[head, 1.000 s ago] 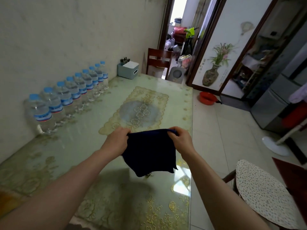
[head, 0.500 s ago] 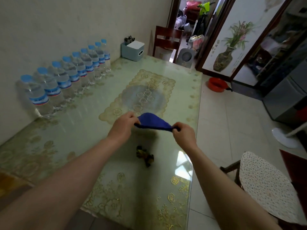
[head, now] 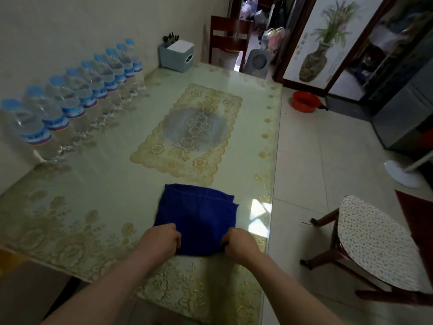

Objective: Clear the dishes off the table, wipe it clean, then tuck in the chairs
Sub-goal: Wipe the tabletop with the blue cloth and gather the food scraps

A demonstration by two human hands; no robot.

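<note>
A dark blue cloth [head: 198,218] lies folded flat on the glass-topped table [head: 98,184], near its right front edge. My left hand [head: 159,240] grips the cloth's near left corner and my right hand [head: 239,246] grips its near right corner, fingers curled over the hem. A chair with a spotted cushion [head: 375,245] stands to the right of the table, pulled out from it. A dark wooden chair [head: 226,39] stands at the table's far end.
Several water bottles [head: 77,102] line the wall on the left side of the table. A grey tissue box [head: 177,56] sits at the far left corner. On the floor to the right are a red basin [head: 305,102] and a white fan base [head: 401,173].
The cloth was held up in the air, then lowered and spread flat on the table. A small dark scrap seen on the table half a second ago is now out of sight where the cloth lies.
</note>
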